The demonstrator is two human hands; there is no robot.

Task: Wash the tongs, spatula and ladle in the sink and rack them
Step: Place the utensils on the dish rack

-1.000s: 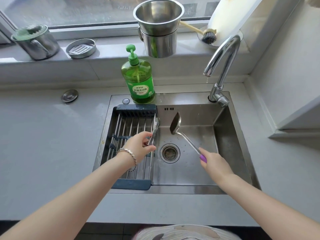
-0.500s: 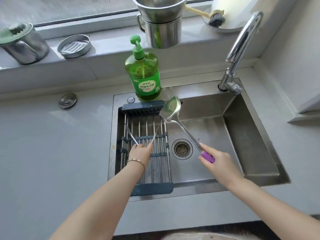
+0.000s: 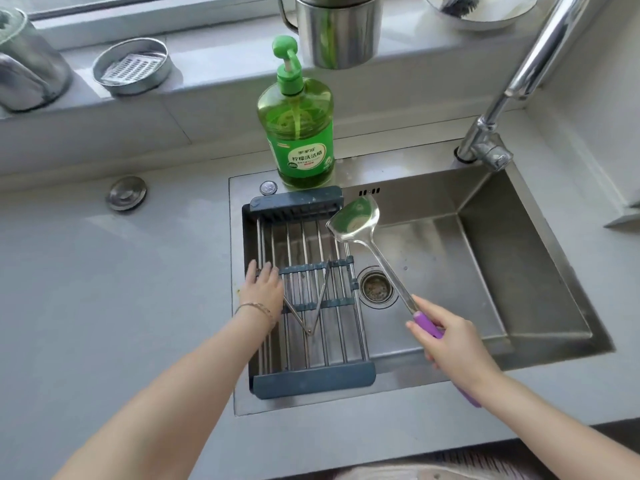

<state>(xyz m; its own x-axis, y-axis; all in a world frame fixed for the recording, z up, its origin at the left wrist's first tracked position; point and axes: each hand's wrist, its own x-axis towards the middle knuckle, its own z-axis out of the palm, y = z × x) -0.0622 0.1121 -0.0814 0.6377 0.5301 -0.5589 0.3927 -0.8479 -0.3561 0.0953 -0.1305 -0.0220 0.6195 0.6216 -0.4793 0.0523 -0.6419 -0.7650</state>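
Observation:
Steel tongs [image 3: 320, 299] lie flat on the dish rack [image 3: 313, 375], spread in a V with the hinge toward me. My left hand [image 3: 263, 289] rests open on the rack's left bars, just left of the tongs and not holding them. My right hand [image 3: 446, 337] grips the purple handle of a steel spatula [image 3: 356, 220]. Its blade hangs above the rack's far right corner, over the sink [image 3: 519, 258]. No ladle is in view.
A green soap bottle [image 3: 298, 133] stands behind the rack on the sink rim. The faucet [image 3: 502, 126] rises at the back right. On the windowsill are steel cups [image 3: 339, 32], a round strainer dish [image 3: 133, 67] and a bowl with a brush [image 3: 478, 8]. A sink plug [image 3: 126, 192] lies on the counter.
My left hand has laid the tongs on the rack, let go and slid left. The spatula has moved left toward the rack. The view has shifted closer and leftward.

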